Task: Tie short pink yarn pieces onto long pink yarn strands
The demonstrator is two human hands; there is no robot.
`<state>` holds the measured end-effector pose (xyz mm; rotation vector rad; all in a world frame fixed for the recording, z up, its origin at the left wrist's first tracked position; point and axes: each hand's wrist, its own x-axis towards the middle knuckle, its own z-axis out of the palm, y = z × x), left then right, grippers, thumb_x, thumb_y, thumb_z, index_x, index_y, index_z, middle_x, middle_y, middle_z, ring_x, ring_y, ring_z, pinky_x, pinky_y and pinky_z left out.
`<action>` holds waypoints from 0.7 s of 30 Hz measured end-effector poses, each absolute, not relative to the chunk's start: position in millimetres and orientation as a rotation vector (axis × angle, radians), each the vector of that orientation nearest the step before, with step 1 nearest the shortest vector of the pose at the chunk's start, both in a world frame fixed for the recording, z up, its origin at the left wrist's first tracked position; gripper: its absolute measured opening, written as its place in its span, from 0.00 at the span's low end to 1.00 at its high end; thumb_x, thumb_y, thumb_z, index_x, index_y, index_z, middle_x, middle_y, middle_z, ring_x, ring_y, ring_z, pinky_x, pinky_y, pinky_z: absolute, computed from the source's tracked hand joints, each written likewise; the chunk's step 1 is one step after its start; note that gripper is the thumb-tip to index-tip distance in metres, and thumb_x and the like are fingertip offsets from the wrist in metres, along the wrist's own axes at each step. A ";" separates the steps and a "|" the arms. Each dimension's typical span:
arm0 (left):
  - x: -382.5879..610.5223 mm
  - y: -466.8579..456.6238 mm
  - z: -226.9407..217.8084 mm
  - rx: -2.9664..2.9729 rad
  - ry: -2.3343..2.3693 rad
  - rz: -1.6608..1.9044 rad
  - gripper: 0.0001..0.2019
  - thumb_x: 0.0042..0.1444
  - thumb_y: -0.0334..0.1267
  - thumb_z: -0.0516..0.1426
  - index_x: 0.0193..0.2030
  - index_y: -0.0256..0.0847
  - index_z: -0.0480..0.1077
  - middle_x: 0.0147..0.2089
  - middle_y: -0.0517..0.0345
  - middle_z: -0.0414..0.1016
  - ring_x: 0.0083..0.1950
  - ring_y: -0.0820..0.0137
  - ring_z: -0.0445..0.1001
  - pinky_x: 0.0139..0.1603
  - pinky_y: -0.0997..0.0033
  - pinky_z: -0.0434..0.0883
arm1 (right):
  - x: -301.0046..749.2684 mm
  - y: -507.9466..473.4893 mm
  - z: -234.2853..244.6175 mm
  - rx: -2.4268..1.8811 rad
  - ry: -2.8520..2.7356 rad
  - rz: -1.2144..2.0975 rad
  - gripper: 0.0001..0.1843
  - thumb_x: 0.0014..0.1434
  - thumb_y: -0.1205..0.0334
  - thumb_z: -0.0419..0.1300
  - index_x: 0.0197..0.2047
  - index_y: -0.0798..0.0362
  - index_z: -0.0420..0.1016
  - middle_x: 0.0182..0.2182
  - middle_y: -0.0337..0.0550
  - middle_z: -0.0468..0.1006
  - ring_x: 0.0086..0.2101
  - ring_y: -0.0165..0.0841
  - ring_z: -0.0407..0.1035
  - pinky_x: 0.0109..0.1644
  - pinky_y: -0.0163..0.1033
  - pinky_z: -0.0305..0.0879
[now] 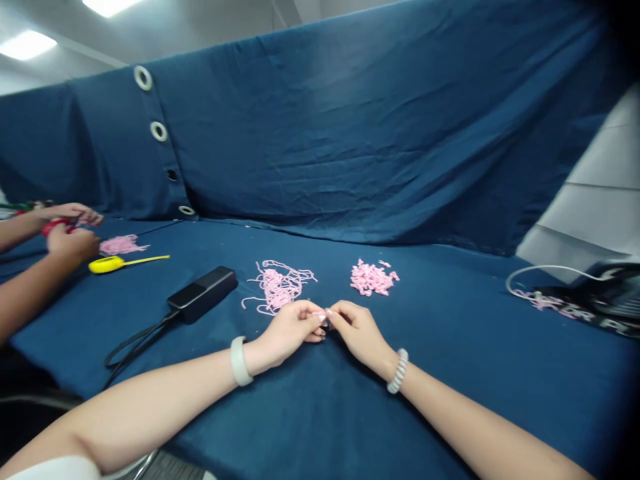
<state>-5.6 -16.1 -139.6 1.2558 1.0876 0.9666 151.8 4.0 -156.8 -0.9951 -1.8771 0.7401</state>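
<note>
The head camera looks down at a person's two bare hands on a blue tabletop (450,387). The left hand (285,331) and the right hand (359,333) meet in the middle. The left fingers (313,319) and the right fingers (340,313) are close together at the tips. Something very small may be pinched there, but the fingers hide it, so you cannot tell what it is. A white band (239,361) sits on the left wrist, and a bead bracelet (398,371) sits on the right wrist.

Just past the hands lies a messy pile of pink string (277,287). Near it, to the right, is a pile of short pink bits (373,278). Neither hand touches a pile.

To the left is a black box (203,293) with a black cord (135,350). Farther left, another person's hands (73,241) hold something red, partly hidden by their fingers. A yellow tape measure (105,264) and more pink bits (120,245) lie near them. Those arms are cut off by the edge of the view.

On the right, a white cord (545,270) and a dark thing (590,300) are cut off too. A blue cloth with metal rings (143,78) hangs behind.
</note>
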 end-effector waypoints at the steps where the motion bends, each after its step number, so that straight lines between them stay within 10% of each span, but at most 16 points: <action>1: -5.5 -15.7 -139.9 1.249 1.084 0.975 0.12 0.49 0.42 0.61 0.33 0.34 0.68 0.27 0.60 0.70 0.28 0.77 0.71 0.35 0.73 0.73 | 151.8 3.9 -156.6 -1.008 -1.870 0.742 0.14 0.60 0.61 0.52 0.24 0.55 0.69 0.23 0.39 0.71 0.26 0.29 0.64 0.32 0.34 0.59; 6: -6.1 -14.3 -140.7 1.216 1.101 1.041 0.13 0.49 0.44 0.61 0.29 0.36 0.65 0.26 0.61 0.69 0.27 0.78 0.71 0.32 0.75 0.72 | 152.1 4.9 -158.5 -0.958 -1.786 0.701 0.06 0.57 0.63 0.55 0.34 0.54 0.71 0.35 0.44 0.72 0.32 0.31 0.66 0.35 0.36 0.65; 12: -5.9 -14.0 -141.8 1.198 1.108 0.984 0.15 0.51 0.47 0.59 0.28 0.36 0.64 0.26 0.61 0.69 0.26 0.78 0.70 0.31 0.75 0.72 | 154.6 3.0 -160.9 -0.893 -1.794 0.664 0.27 0.53 0.66 0.58 0.57 0.50 0.63 0.56 0.50 0.62 0.43 0.34 0.67 0.43 0.40 0.69; 21: -7.1 -13.0 -143.6 1.167 1.101 0.974 0.20 0.51 0.54 0.57 0.31 0.34 0.68 0.28 0.58 0.71 0.27 0.77 0.71 0.31 0.75 0.71 | 147.9 -1.4 -158.7 -0.811 -1.878 0.589 0.09 0.58 0.65 0.57 0.36 0.50 0.80 0.37 0.44 0.77 0.39 0.33 0.71 0.47 0.40 0.67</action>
